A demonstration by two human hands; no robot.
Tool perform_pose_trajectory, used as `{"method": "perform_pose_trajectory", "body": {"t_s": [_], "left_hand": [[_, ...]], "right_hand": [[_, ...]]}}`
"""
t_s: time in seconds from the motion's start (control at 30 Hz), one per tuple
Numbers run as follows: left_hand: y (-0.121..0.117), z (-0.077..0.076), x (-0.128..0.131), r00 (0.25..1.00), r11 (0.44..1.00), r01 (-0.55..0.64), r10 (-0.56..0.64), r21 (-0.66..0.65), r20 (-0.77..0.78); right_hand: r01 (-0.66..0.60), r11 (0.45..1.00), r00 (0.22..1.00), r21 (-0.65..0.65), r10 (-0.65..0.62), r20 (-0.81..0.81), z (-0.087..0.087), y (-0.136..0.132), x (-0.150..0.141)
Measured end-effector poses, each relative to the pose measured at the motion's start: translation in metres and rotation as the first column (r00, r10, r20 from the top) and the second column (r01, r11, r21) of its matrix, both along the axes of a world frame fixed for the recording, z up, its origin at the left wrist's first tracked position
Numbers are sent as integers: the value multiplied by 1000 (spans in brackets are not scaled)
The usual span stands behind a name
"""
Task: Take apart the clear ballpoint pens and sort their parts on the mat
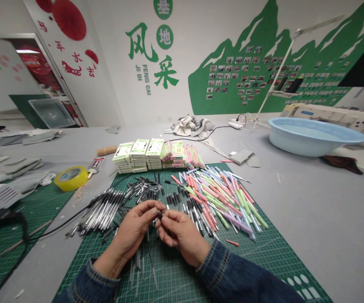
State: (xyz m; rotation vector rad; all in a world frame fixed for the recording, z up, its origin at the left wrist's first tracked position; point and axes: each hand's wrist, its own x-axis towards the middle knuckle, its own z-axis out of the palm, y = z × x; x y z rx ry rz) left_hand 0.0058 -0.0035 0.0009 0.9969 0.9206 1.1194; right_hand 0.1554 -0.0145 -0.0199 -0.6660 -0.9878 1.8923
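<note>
As seen from the head, pinched between the closed fingertips of the left hand (137, 225) and the right hand (183, 231), a small dark piece (160, 215), too tiny to make out fully, just above a green cutting mat (264, 261) with a fine white grid. Around the forearms, thick-seamed blue denim sleeves (232, 269). Below the hands, thin straight translucent rods (152, 265); to the left, shiny clear-barrelled pens with black ends (103, 212), laid side by side; beyond, short black cylindrical caps (174, 198), scattered. To the right, a loose heap of smooth pastel pens (223, 193) in coral, green, lilac and blue. Behind, flat white-and-green cardboard boxes (139, 147), squarely stacked, beside pink-and-green cartons (194, 155); farther left, a glossy yellow tape ring (63, 185); far right, a rounded light-blue plastic basin (314, 143); at the back, crumpled grey fabric (193, 126). By count: two hands, one dark piece between them, three stacks of white-and-green boxes, one tape ring, one basin, one coral stub (232, 243) apart from the heap; pens, rods and caps too overlapped to number.
</note>
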Motion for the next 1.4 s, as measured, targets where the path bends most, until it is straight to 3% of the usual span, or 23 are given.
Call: {"method": "perform_pose_trajectory", "body": {"t_s": [0.27, 0.5, 0.7, 0.77, 0.9, 1.0, 1.07, 1.1, 1.17, 1.2, 1.27, 1.33, 1.4], "left_hand": [[-1, -2, 1, 998, 1000, 21, -21, 7, 63], [-2, -1, 4, 1000, 999, 15, -14, 45, -27], [8, 0, -10, 968, 969, -245, 244, 22, 58], [7, -1, -9, 976, 976, -219, 219, 11, 8], [3, -2, 1, 990, 999, -48, 48, 8, -135], [9, 2, -10, 960, 989, -114, 133, 89, -248], [18, 8, -32, 866, 951, -226, 295, 210, -403], [23, 11, -46, 763, 905, -304, 417, 297, -493], [30, 16, -77, 451, 841, -326, 541, 433, -710], [33, 18, -91, 285, 823, -317, 556, 470, -781], [35, 18, -115, 50, 840, -252, 508, 481, -860], [35, 16, -129, -86, 879, -226, 412, 421, -907], [35, 12, -136, -151, 908, -225, 326, 353, -933]], "right_hand": [[-38, 999, 997, 11, 38, -65, 2, -2, -1], [-3, 999, 994, -32, -1, -112, 3, -1, -3], [-21, 1000, 996, 8, 20, 88, -1, -1, -5], [-17, 1000, 994, 14, 16, 106, -3, 0, -6], [27, 1000, 994, 4, -27, 102, -6, 1, -6], [69, 997, 985, 35, -73, 157, -6, 2, -5], [119, 989, 972, 83, -133, 192, -6, 2, -4], [147, 983, 965, 113, -167, 204, -6, 2, -4], [199, 965, 946, 170, -235, 225, -7, 3, -2], [222, 956, 935, 193, -265, 235, -8, 3, -1], [251, 944, 920, 216, -302, 251, -9, 5, 0], [257, 940, 915, 223, -311, 257, -11, 5, 1], [254, 940, 914, 228, -310, 261, -11, 6, 1]]}}
